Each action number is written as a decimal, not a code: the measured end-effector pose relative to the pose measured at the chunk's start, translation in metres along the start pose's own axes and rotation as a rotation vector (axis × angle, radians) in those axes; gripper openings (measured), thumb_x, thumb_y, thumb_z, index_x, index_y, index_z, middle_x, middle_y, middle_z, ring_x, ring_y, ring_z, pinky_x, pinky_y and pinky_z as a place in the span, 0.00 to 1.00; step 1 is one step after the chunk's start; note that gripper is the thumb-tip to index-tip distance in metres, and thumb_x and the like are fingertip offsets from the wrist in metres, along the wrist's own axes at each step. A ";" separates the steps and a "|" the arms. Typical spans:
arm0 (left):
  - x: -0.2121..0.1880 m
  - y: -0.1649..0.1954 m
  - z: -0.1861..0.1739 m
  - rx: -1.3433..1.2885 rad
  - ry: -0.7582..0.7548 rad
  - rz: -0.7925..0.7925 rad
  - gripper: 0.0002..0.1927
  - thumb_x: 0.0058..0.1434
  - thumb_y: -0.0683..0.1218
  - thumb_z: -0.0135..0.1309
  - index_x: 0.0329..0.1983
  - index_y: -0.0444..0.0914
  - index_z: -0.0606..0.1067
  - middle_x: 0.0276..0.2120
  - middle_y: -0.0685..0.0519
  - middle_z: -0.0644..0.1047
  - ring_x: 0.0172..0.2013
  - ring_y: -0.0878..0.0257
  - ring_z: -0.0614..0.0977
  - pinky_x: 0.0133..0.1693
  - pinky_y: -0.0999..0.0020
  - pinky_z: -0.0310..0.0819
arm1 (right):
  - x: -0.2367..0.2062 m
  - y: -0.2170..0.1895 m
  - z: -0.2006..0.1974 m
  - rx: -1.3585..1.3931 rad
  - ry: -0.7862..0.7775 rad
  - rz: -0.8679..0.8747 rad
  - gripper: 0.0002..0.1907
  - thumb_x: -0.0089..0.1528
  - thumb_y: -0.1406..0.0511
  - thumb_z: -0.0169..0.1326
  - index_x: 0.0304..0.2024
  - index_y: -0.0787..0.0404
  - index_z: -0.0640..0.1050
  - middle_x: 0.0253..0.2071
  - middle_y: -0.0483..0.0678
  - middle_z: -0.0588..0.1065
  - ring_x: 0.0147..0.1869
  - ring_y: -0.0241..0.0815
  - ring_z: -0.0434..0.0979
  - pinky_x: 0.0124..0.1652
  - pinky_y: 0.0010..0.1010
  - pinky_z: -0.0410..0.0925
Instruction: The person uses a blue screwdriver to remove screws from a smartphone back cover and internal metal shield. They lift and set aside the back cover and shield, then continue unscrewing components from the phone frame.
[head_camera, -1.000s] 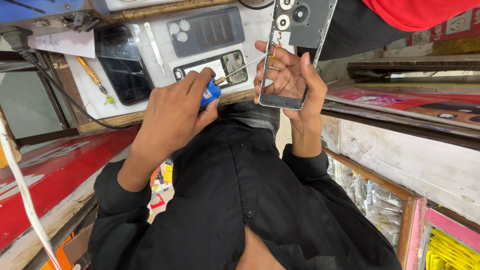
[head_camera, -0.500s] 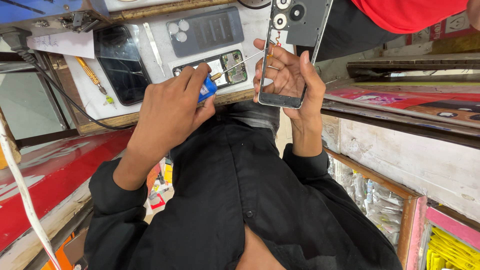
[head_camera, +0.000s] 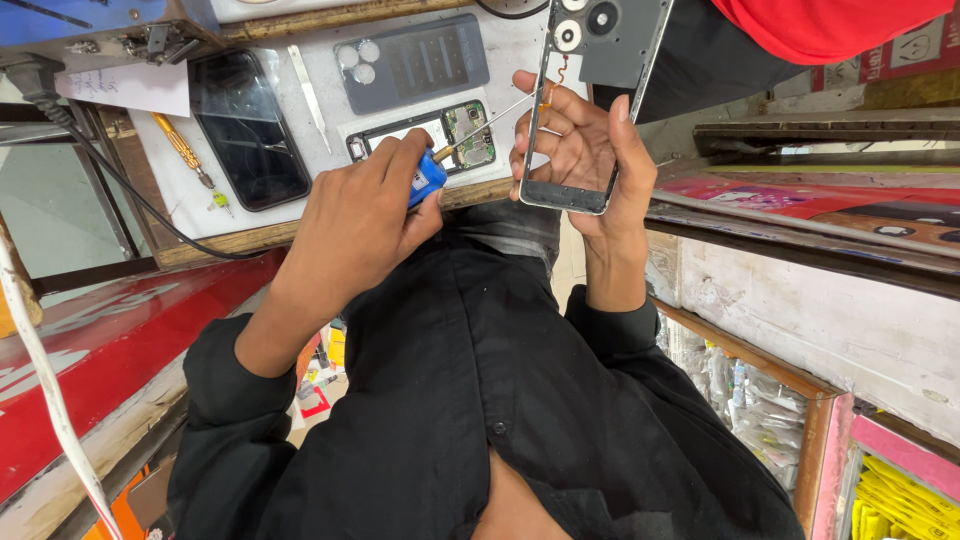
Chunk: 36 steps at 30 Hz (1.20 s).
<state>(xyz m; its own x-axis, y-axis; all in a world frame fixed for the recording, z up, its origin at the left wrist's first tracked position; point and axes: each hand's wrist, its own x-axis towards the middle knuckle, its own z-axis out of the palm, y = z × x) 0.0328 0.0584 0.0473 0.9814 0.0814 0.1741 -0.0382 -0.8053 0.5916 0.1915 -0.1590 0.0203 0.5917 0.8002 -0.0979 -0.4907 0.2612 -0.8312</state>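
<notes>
The white work surface (head_camera: 320, 150) is carrying the spare parts, laid flat and apart from one another, probably so each stays easy to find: a black glossy phone with a dark screen (head_camera: 248, 128), a grey plastic back cover with round camera holes (head_camera: 412, 62), an opened phone body with its green circuit board showing (head_camera: 425, 130), a slim metal prying strip (head_camera: 308, 85) and a yellow-handled screwdriver (head_camera: 182, 148).

The right hand (head_camera: 585, 160) is standing the grey phone frame with round camera openings (head_camera: 592, 95) upright just above the bench edge, fingers wrapping behind it and the thumb pressing one side rail; held this way the inner face is turning toward the tool.

The left hand (head_camera: 355, 225) is closing firmly around the blue-handled precision screwdriver (head_camera: 470, 140) (only the handle's end is showing), wrist bent, the thin shaft slanting up toward the frame's left edge, near the right fingers (head_camera: 545, 125). Whether the tip is touching cannot be told.
</notes>
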 end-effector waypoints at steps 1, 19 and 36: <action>0.000 0.000 0.001 -0.006 0.004 0.001 0.26 0.66 0.48 0.59 0.61 0.28 0.69 0.41 0.41 0.77 0.33 0.46 0.82 0.33 0.54 0.75 | 0.000 0.000 0.000 0.009 -0.001 0.007 0.49 0.72 0.40 0.38 0.74 0.79 0.61 0.42 0.58 0.73 0.42 0.47 0.77 0.37 0.39 0.76; 0.001 -0.002 -0.006 0.038 0.016 -0.003 0.26 0.65 0.48 0.60 0.60 0.29 0.69 0.40 0.43 0.77 0.33 0.46 0.82 0.32 0.54 0.74 | 0.001 0.005 0.004 0.015 0.014 0.048 0.53 0.70 0.38 0.39 0.74 0.80 0.61 0.41 0.58 0.73 0.40 0.46 0.77 0.36 0.38 0.76; -0.005 0.000 -0.008 0.029 0.068 0.016 0.26 0.66 0.46 0.61 0.61 0.28 0.69 0.41 0.42 0.76 0.32 0.44 0.81 0.33 0.54 0.74 | -0.016 0.006 0.002 0.085 -0.029 0.094 0.54 0.70 0.36 0.38 0.72 0.83 0.60 0.41 0.59 0.73 0.40 0.48 0.77 0.36 0.38 0.77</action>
<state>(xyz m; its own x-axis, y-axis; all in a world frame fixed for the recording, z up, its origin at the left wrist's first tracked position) 0.0268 0.0631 0.0532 0.9656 0.1068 0.2372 -0.0478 -0.8234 0.5654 0.1775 -0.1694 0.0184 0.5229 0.8380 -0.1562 -0.5963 0.2286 -0.7695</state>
